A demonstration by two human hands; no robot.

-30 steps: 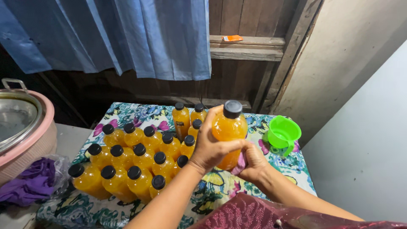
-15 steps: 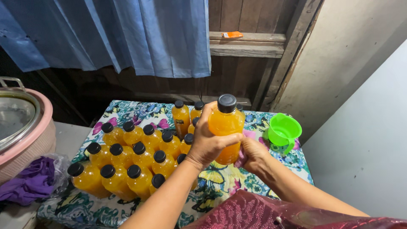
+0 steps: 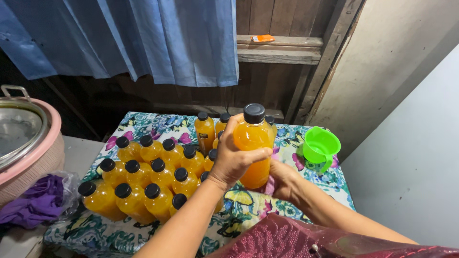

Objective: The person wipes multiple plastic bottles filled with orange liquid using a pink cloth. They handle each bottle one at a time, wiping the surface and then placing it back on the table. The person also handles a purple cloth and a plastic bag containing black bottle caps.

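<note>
Nearest the camera, a dark red patterned cloth [image 3: 296,239] lies low in the frame, and both forearms reach out over it. The left hand [image 3: 234,160] wraps the middle of an orange bottle [image 3: 253,143], thumb on the near side and fingers curled around the front, clamped firmly enough to carry it upright and raised off the table [image 3: 143,234]. The right hand [image 3: 282,181] sits lower, by the bottle's base, with a pink rag [image 3: 269,185] pressed between palm and bottle; its fingers seem closed on the rag, though how tightly cannot be told. That arrangement reads as one hand steadying while the other wipes the underside, which would explain why the bottle is lifted rather than standing. Its black cap [image 3: 254,113] is on. Left of the hands, filled bottles [image 3: 143,172] with black caps stand packed in close rows on the floral tablecloth, touching one another, likely grouped to save room. A few more bottles [image 3: 205,131] stand behind the held one. A green funnel cup [image 3: 319,145] rests near the right edge. Far left, a pink basin [image 3: 33,157] holds a metal lid, with purple cloth [image 3: 36,205] in a bag beside it. A blue curtain [image 3: 143,38] hangs behind.
</note>
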